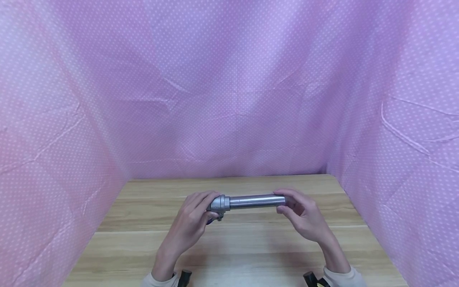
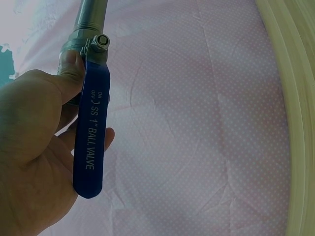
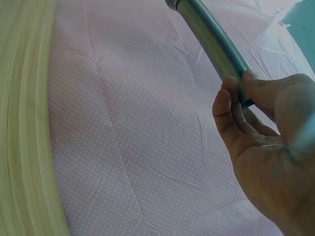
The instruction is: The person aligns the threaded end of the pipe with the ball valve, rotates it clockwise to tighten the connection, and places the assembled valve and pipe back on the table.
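A ball valve with a blue lever handle is in my left hand. My left thumb presses on the valve body, and the fingers wrap round its far side, partly hidden. Joined to the valve's threaded end, a straight steel pipe extends to the right, nearly level above the table. My right hand pinches the pipe's free end between thumb and fingertips, as the right wrist view also shows. Lettering on the lever reads "SS 1" BALL VALVE" with ON and OFF marks.
Under both hands lies a wood-grain table. Pink dotted cloth hangs behind it and along both sides. Dark devices show at both wrists, by the light sleeves.
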Demonstrator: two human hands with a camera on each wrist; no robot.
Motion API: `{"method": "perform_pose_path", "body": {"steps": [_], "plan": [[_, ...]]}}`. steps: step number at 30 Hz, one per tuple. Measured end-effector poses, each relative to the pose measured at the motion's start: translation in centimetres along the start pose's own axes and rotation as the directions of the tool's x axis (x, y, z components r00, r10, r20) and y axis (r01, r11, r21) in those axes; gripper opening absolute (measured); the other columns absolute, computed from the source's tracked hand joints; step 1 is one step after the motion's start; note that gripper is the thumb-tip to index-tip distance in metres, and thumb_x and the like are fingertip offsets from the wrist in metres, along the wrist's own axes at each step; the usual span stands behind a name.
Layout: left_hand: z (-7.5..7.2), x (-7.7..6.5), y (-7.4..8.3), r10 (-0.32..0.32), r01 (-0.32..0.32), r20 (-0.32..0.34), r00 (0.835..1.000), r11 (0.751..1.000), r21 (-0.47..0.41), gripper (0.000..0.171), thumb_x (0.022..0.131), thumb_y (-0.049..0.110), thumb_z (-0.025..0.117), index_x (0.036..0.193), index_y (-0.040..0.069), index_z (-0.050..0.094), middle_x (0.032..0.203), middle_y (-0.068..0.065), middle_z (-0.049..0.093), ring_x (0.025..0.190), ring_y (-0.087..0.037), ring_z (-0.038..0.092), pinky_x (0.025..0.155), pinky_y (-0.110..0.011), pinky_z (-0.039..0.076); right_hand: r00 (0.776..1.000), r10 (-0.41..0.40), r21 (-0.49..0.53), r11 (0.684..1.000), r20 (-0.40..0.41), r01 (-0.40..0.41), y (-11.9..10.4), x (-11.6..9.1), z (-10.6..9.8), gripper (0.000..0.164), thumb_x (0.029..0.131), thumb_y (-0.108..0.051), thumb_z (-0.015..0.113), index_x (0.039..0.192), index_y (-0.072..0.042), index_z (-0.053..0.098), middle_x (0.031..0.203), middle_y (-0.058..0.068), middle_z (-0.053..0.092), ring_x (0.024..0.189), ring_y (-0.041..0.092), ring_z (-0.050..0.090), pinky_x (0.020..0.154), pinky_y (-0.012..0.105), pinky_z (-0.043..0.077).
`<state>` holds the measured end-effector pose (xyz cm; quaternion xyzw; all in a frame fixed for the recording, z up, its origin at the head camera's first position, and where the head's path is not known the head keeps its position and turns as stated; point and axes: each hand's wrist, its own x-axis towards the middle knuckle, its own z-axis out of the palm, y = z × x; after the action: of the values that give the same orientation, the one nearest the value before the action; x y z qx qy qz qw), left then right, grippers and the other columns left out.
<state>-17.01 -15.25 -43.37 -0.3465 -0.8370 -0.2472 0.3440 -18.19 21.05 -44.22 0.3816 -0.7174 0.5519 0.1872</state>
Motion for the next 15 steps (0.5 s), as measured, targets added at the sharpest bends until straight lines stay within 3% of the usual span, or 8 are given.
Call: {"method": "perform_pose_path", "body": {"steps": [6,11,15], "plan": [[0.05,0.03,-0.11,0.009,-0.009,-0.007,1.0,1.0,0.0,0.06,0.085,0.006,0.094,0.141,0.002,0.073,0.134,-0.01,0.08,0.118,-0.025,0.077,0.102,-0.049,0.065,0.996,-0.09,0.085,0.992,0.0,0.09,0.08,0.26,0.19,0.053,0.09,0.032,0.069,0.14,0.014,0.065,0.131,0.025,0.068,0.098,0.013,0.073,0.08,0.02,0.065],[0.08,-0.03,-0.09,0.006,-0.006,-0.003,1.0,1.0,0.003,0.061,0.085,0.006,0.094,0.143,0.005,0.072,0.134,-0.009,0.08,0.118,-0.024,0.077,0.102,-0.049,0.065,0.998,-0.054,0.036,0.998,-0.015,0.054,0.09,0.23,0.14,0.055,0.087,0.033,0.071,0.137,0.011,0.068,0.131,0.018,0.071,0.097,0.009,0.072,0.074,0.022,0.063],[0.09,-0.04,-0.05,0.001,-0.001,0.003,1.0,1.0,0.004,0.062,0.086,0.006,0.094,0.144,0.006,0.072,0.135,-0.009,0.08,0.118,-0.024,0.077,0.102,-0.048,0.065,1.0,-0.014,0.007,1.0,-0.017,0.014,-0.12,0.22,0.04,0.055,0.086,0.033,0.072,0.135,0.009,0.07,0.13,0.014,0.072,0.101,0.009,0.073,0.079,0.018,0.063]]}}
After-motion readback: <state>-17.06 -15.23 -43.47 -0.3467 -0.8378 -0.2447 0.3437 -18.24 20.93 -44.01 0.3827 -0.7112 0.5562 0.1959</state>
